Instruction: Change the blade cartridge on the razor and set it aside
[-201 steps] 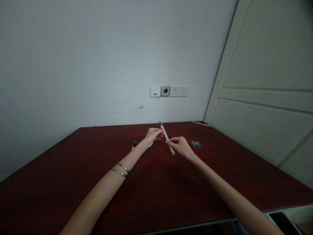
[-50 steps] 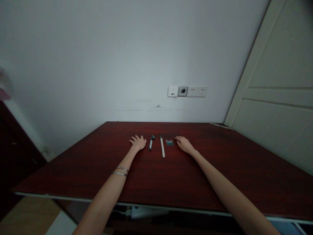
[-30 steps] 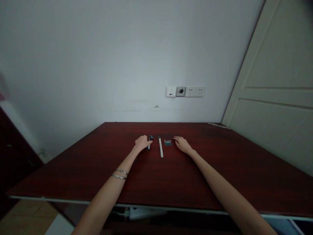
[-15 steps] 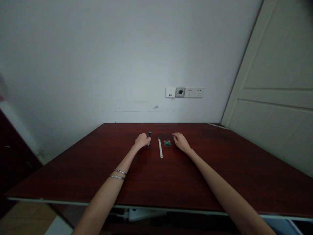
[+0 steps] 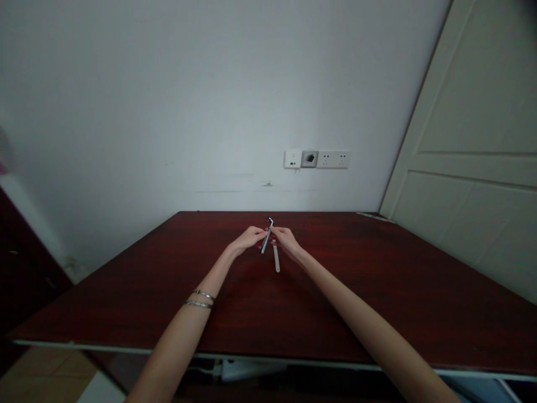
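Spanning the gap between both hands, the razor (image 5: 265, 244) slants over the table (image 5: 235, 330), head end away and slightly rightward, its handle pinched by the left hand (image 5: 246, 239); the right hand (image 5: 287, 240), partly closed, adjoins its neck, grip unclear.

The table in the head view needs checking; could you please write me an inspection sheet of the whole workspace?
Surface: dark red table, glossy; no spill seen.
Work items: razor tilted between the hands; flat white stick lying just nearer the person.
Clutter: pale strip at the far right corner.
Hands: left hand and right hand both grip the razor, fingertips close together.
Cables: what looks like a pale cable below the front edge; nothing seen on top.
Surroundings: scuffed white wall with sockets; pale panelled door or panel at right.
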Available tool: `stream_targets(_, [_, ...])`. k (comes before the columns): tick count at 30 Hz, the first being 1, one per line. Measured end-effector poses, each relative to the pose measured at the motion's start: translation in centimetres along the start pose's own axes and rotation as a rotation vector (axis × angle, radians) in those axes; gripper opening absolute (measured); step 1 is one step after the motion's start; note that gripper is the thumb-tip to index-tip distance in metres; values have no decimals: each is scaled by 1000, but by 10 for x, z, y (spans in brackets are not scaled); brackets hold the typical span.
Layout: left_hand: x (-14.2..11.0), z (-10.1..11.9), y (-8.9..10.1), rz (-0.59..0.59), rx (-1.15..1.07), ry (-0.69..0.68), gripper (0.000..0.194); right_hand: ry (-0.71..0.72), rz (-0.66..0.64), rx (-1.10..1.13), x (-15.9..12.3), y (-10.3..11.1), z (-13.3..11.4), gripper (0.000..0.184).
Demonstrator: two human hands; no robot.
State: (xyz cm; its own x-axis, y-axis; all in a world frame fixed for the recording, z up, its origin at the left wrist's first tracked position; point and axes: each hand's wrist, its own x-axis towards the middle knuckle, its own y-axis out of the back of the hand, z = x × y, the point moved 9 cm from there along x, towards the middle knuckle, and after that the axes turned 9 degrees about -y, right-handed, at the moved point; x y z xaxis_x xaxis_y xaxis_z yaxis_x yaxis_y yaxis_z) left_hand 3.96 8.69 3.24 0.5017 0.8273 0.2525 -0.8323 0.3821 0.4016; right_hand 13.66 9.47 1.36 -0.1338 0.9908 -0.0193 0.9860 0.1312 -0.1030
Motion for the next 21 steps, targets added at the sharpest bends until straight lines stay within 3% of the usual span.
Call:
stream_targets(6, [-8, -16, 3, -69, -153, 82, 43, 89, 79, 0, -5, 4, -5, 26])
stream_targets(8, [-11, -28, 11, -19, -222, 177, 42, 61, 96, 47, -10, 7, -2, 26])
stream_targets(11, [-12, -43, 19, 127, -408, 287, 44, -34, 21, 170, -20, -1, 7, 24])
stream_targets(17, [-5, -48, 4, 209, -506, 325, 61, -175, -53, 321, -37, -27, 22, 21])
stream_targets(21, [-2, -53, -11, 290, -872, 349, 60, -280, -143, 349, -41, -43, 31, 33])
